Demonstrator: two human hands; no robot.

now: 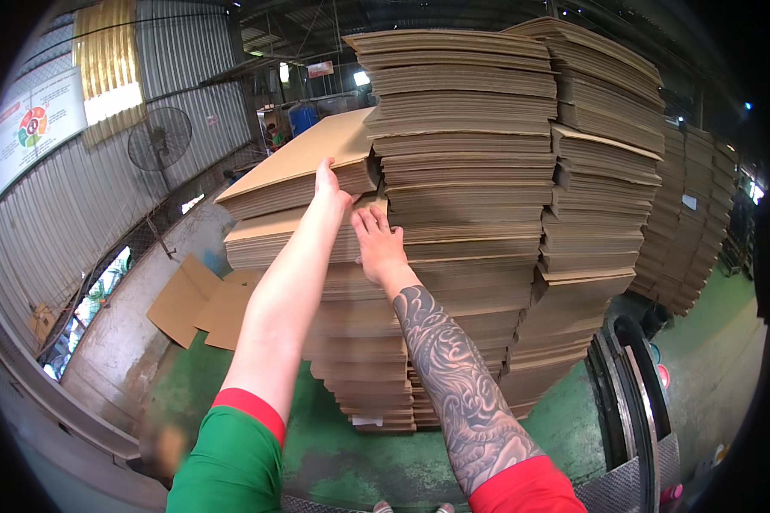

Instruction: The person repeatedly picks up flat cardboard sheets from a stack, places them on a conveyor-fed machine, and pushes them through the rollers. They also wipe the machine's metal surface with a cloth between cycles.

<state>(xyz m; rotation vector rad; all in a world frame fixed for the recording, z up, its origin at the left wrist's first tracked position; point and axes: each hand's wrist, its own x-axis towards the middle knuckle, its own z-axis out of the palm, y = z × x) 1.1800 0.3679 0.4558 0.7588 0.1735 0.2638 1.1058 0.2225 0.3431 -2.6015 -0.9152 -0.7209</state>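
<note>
Corrugated metal wall (30, 235): runs along left side, above green floor (342, 462).
Upper cardboard bundle (287, 162): lies flat on lower bundle (252, 250), just left of tall stack (466, 154).
Left hand (331, 185): half open, set against near edge of upper cardboard bundle, thumb up; cannot tell if gripping.
Right hand (381, 248): open, fingers slightly spread, resting at corner of lower bundle, grasping nothing.
Blue drum (302, 119): stands behind, contents hidden.
</note>
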